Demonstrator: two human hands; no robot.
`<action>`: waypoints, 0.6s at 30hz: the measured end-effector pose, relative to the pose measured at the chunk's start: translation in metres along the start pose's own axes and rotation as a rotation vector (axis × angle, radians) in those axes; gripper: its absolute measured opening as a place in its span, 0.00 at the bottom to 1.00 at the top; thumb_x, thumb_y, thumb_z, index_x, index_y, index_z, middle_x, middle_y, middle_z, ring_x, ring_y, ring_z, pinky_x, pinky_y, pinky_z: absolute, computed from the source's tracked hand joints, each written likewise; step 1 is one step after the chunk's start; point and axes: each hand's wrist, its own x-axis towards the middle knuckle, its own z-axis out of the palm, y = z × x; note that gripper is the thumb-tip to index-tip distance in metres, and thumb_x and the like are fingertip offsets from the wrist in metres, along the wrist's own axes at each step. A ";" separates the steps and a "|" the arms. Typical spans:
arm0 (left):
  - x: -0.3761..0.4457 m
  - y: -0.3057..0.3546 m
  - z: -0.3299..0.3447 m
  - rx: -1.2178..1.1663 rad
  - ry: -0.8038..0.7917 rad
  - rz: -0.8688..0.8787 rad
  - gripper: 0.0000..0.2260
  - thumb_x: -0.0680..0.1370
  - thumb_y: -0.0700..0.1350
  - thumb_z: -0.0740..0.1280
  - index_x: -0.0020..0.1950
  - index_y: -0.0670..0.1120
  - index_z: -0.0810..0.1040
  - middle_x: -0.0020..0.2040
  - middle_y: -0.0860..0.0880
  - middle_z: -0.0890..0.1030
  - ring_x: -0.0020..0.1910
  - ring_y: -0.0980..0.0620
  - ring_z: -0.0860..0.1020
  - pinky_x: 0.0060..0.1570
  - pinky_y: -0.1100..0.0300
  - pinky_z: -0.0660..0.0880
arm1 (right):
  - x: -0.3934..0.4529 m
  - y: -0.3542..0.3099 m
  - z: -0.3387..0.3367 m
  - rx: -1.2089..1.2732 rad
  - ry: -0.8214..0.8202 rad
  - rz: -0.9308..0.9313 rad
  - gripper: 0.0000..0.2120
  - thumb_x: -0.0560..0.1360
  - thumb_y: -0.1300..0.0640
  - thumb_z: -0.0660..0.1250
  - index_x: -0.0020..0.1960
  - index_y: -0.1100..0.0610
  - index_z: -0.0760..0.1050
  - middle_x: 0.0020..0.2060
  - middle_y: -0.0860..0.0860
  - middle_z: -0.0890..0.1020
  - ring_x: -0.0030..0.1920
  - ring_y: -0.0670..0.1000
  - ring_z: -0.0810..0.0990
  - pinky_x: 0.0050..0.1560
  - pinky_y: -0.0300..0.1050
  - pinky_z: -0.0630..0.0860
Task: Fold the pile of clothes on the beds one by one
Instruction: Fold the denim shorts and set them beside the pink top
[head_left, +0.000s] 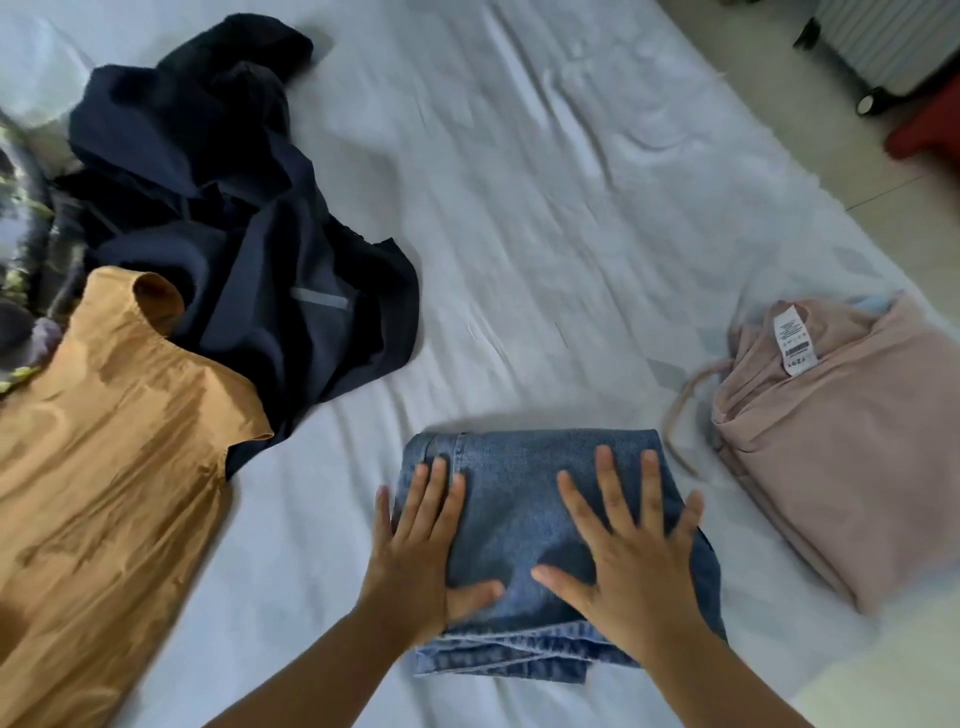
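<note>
A pair of blue jeans lies folded into a compact block on the white bed sheet, near the front edge. My left hand presses flat on its left side with fingers spread. Flat on the right side of the denim rests my right hand, fingers also straight and spread. To the left, a crumpled navy garment and a mustard-orange sleeveless top lie unfolded. A folded pale pink garment with a white label and drawstring sits at the right.
A patterned dark fabric pokes in at the far left edge. Beyond the bed's right side is a tiled floor, a white wheeled suitcase and something red.
</note>
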 end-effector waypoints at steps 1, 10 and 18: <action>-0.006 0.000 0.005 0.010 -0.021 -0.029 0.51 0.66 0.78 0.51 0.76 0.41 0.54 0.76 0.40 0.60 0.75 0.42 0.54 0.69 0.36 0.54 | 0.003 0.004 0.004 -0.007 -0.021 0.032 0.44 0.65 0.23 0.49 0.73 0.46 0.64 0.73 0.57 0.64 0.72 0.67 0.57 0.57 0.80 0.57; -0.005 0.006 0.031 -0.024 0.026 -0.126 0.49 0.67 0.77 0.51 0.77 0.45 0.49 0.77 0.40 0.53 0.76 0.39 0.50 0.70 0.36 0.51 | 0.029 0.019 0.045 0.028 0.020 -0.007 0.45 0.65 0.21 0.40 0.76 0.41 0.42 0.77 0.55 0.41 0.75 0.67 0.45 0.64 0.77 0.54; -0.009 0.007 0.019 -0.388 0.006 -0.327 0.52 0.59 0.79 0.57 0.72 0.65 0.30 0.78 0.45 0.42 0.75 0.50 0.35 0.73 0.52 0.36 | 0.010 0.043 0.031 0.320 0.069 0.190 0.49 0.63 0.21 0.49 0.71 0.39 0.26 0.76 0.56 0.56 0.76 0.56 0.51 0.73 0.60 0.51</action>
